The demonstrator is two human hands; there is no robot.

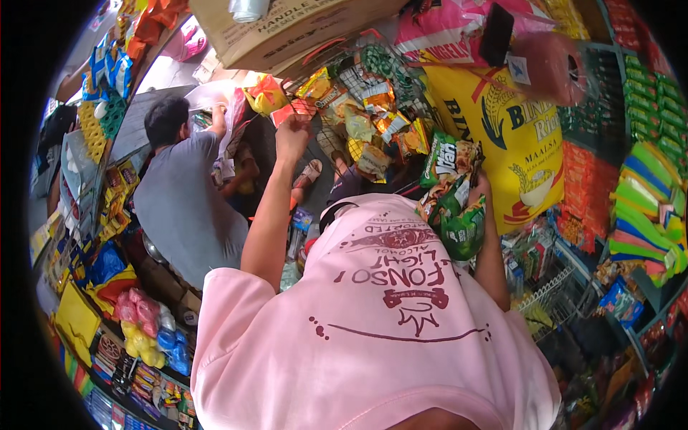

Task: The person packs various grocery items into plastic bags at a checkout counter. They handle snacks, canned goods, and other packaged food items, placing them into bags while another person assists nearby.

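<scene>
My left hand (293, 135) reaches forward with curled fingers at the near left side of a wire basket (352, 72). A red packet (293, 110) lies right at its fingertips; whether the fingers grip it or the basket's wire is unclear. Orange, yellow and brown snack packets (379, 97) fill the basket. On the right, my right hand (480, 188) holds a bunch of green snack packs (457, 215) against the front of the pink shirt. The packs partly hide its fingers.
A person in a grey shirt (188, 199) crouches at left, a hand at a plastic bag (207, 99). Another person's sandalled foot (308, 173) shows beyond my left arm. A large carton (301, 32) stands ahead, a yellow rice sack (521, 145) at right. Stocked shelves line both sides.
</scene>
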